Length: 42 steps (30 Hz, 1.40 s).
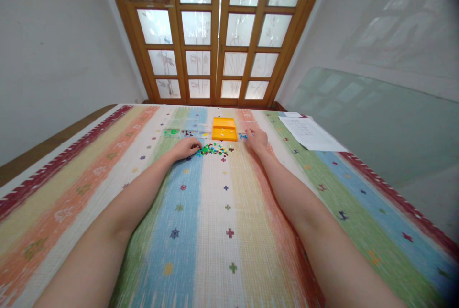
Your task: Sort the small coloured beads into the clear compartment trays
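Observation:
A pile of tiny coloured pieces (214, 149), green, blue, yellow, white and dark brown, lies on the cloth between my hands. At the pile's left edge is my left hand (187, 148), its fingers curled together; whatever they hold is hidden. My right hand (257, 139) is closed in a pinch over small blue pieces (243, 136) in a clear box; anything between its fingertips is too small to make out. Behind the pile sits an open orange case (224, 137) with a few pale pieces inside. Green pieces (171, 132) and dark brown pieces (187, 133) occupy separate clear boxes at the left.
Yellow pieces (205, 134) lie in a clear compartment left of the orange case. Printed paper sheets (311, 133) rest at the table's right side. A striped cloth (215, 231) covers the table. Beyond it stand wooden doors with glass panes (236, 30).

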Available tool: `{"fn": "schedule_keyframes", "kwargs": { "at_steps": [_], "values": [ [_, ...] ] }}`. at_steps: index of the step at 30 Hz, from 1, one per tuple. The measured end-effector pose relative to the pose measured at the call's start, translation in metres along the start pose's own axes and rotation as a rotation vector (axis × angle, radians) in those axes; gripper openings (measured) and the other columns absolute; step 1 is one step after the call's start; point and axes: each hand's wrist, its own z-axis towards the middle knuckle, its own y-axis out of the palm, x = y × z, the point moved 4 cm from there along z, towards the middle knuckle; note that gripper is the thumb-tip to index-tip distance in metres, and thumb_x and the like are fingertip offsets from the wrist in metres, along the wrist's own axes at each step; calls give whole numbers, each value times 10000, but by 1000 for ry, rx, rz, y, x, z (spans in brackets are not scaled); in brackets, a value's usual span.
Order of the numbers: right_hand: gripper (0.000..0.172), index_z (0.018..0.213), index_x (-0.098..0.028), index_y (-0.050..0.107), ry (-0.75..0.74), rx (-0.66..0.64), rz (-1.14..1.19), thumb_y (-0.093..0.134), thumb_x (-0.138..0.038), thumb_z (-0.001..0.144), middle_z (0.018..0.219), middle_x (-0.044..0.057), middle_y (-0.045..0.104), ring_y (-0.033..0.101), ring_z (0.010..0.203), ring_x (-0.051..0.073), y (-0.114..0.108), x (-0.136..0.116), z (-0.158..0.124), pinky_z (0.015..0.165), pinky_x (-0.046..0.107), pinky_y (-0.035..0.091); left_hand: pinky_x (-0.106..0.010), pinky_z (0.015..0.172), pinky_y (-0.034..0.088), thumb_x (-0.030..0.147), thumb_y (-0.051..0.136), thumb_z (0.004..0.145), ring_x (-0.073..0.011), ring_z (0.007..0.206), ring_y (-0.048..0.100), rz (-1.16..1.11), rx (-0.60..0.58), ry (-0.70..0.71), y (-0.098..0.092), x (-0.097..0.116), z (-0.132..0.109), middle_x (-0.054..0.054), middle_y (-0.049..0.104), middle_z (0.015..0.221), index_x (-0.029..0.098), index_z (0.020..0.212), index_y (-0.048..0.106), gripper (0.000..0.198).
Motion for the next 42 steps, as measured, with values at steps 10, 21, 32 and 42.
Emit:
{"fn": "schedule_keyframes", "kwargs": {
  "at_steps": [10, 21, 32, 42],
  "values": [
    [352, 952, -174, 816, -79, 24, 52, 484, -293, 961, 977, 112, 787, 643, 888, 244, 5, -7, -3, 806, 322, 442, -284, 741, 492, 309, 625, 870, -187, 801, 637, -145, -24, -28, 0, -2, -2, -45, 729, 890, 200, 937, 780, 202],
    [363, 958, -179, 807, -142, -8, 59, 468, -308, 982, 1015, 104, 789, 652, 947, 231, 10, -15, -6, 841, 299, 447, -297, 756, 510, 388, 627, 897, -176, 801, 629, -313, 56, -92, 2, -8, -2, -38, 725, 920, 195, 962, 731, 228],
    [360, 1030, -197, 819, -180, -38, 95, 478, -302, 988, 1048, 83, 794, 669, 972, 231, 16, -21, -12, 894, 323, 465, -283, 726, 501, 319, 614, 840, -167, 763, 596, -513, 518, -399, -17, -58, -9, -27, 675, 912, 199, 969, 640, 179],
    [312, 989, -173, 800, -329, -54, 88, 503, -269, 1002, 1051, 114, 780, 657, 994, 250, 16, -35, -18, 923, 349, 461, -255, 617, 419, 208, 518, 792, -165, 644, 550, -439, 869, -709, -26, -114, -34, 3, 623, 768, 205, 954, 672, 223]
  ]
}}
